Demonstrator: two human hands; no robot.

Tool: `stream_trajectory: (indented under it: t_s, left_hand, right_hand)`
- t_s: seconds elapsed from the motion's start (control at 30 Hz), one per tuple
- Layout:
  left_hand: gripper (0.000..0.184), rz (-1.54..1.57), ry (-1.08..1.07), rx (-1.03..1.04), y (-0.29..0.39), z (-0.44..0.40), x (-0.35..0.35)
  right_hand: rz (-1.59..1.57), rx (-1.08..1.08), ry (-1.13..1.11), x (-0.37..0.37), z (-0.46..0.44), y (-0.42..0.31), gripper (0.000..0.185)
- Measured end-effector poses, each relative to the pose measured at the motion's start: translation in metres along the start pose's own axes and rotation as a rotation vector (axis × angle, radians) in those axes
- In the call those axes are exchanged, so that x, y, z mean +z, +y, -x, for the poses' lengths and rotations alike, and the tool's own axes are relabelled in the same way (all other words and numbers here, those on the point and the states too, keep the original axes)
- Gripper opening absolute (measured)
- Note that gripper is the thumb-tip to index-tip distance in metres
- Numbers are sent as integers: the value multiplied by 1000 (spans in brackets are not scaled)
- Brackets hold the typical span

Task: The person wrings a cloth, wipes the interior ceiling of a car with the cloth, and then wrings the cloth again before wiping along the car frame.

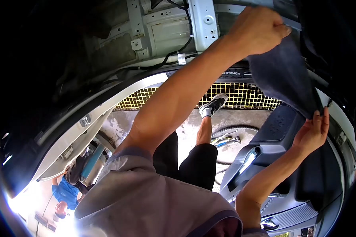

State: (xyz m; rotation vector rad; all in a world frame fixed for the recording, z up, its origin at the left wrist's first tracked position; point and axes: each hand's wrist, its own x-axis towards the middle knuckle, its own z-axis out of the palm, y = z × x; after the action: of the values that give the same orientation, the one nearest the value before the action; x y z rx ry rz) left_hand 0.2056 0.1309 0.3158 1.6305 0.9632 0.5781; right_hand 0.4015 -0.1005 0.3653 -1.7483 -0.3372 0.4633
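A dark grey piece of felt-like carpet (279, 73) hangs between my two hands at the upper right. My left hand (261, 31) is closed in a fist over its upper edge, with that arm stretched across the view. Lower down, my right hand (313, 128) pinches the carpet's bottom corner between thumb and fingers. The carpet droops over part of the car's door sill (234, 74), which bears the lettering VENUCIA. Bare metal floor of the car, with a crossmember (205, 23), lies beside my left forearm.
A black cable harness (174, 53) runs along the metal floor. The open door's dark trim panel (279, 126) stands at the right. Below the sill are a yellow grating (241, 94), my shoe (216, 103) and a coiled hose (241, 128). A co-worker in blue (65, 193) is at lower left.
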Motion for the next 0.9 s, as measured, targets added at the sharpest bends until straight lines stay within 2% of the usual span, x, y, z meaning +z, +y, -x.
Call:
stream_trajectory:
  t_s: [0.07, 0.1, 0.17, 0.23, 0.33, 0.47, 0.5, 0.6, 0.73, 0.77, 0.9]
  left_hand:
    - [31, 143, -6, -11, 23, -7, -14]
    - [35, 133, 92, 118, 21, -11, -13]
    - [35, 185, -43, 68, 13, -14, -23]
    - [35, 160, -43, 41, 9, -11, -26]
    - [32, 7, 149, 38, -17, 2, 4]
    - [34, 59, 47, -121, -41, 34, 6]
    - [36, 194, 136, -137, -46, 48, 9]
    - [37, 121, 143, -219, -51, 81, 0]
    - [34, 198, 155, -410, -63, 119, -2]
    - [32, 290, 186, -402, -74, 127, 4]
    - [30, 275, 191, -407, -71, 131, -2]
  right_hand:
    - [-55, -43, -19, 1, -7, -1, 35]
    - [-82, -57, -25, 5, -8, -3, 36]
    - [-115, -82, -53, 8, -12, 0, 35]
    - [-94, -71, -59, 17, -10, 7, 34]
    - [-63, -12, -35, 24, -2, 19, 35]
    - [-30, 33, 31, 27, 18, 20, 34]
    - [-30, 39, 42, 27, 24, 19, 34]
    - [-6, 88, 45, 18, 38, 22, 34]
    - [26, 158, 14, -2, 53, 32, 35]
    - [48, 161, -1, -8, 55, 35, 36]
    - [118, 136, -32, -9, 49, 36, 38]
